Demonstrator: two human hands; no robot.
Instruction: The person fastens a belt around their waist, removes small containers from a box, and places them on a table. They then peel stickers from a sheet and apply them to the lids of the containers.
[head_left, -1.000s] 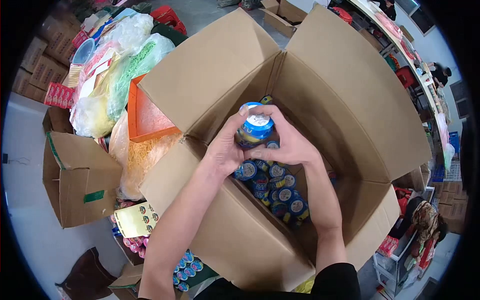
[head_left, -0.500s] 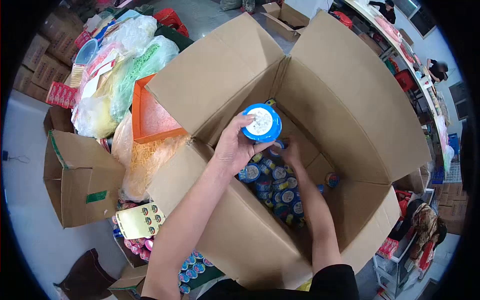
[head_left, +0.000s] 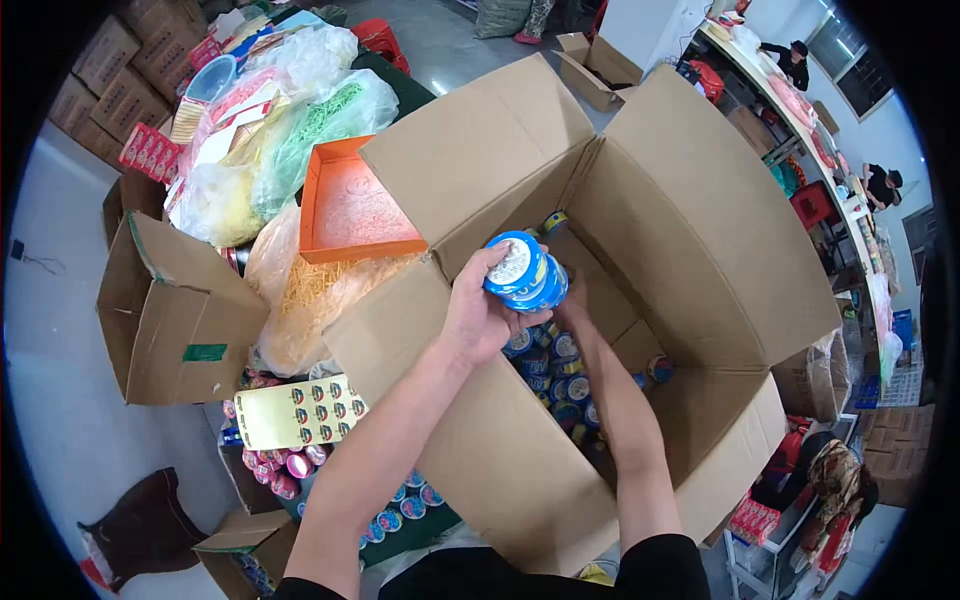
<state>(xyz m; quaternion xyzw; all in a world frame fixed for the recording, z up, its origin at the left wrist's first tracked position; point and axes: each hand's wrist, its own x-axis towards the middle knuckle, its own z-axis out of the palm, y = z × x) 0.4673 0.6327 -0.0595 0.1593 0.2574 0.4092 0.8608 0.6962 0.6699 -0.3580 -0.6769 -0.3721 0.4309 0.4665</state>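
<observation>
My left hand [head_left: 482, 312] is closed around a stack of blue round tubs [head_left: 527, 272], held tilted above the open carton. The top tub shows a round white printed label. Against the far lower side of the stack, my right hand [head_left: 574, 302] is closed on a blue tub; its fingertips are mostly hidden. Below both hands, many similar blue and yellow tubs [head_left: 566, 388] lie in a loose pile inside the large cardboard carton [head_left: 690, 240]. A single tub [head_left: 660, 368] sits apart near the carton's right wall, and another [head_left: 554, 222] lies in the far corner.
An orange tray [head_left: 318, 200] with pink shreds and bags of shredded filler [head_left: 310, 130] lie to the left. A sheet of stickers [head_left: 270, 415] rests over pink tubs. Smaller cartons [head_left: 190, 325] stand at the left. Other people [head_left: 790, 65] are at a long table, far right.
The right hand has brought a tub up from the carton against the one in my left hand, so they now form a stack. The stack has tilted, and the view has shifted.
</observation>
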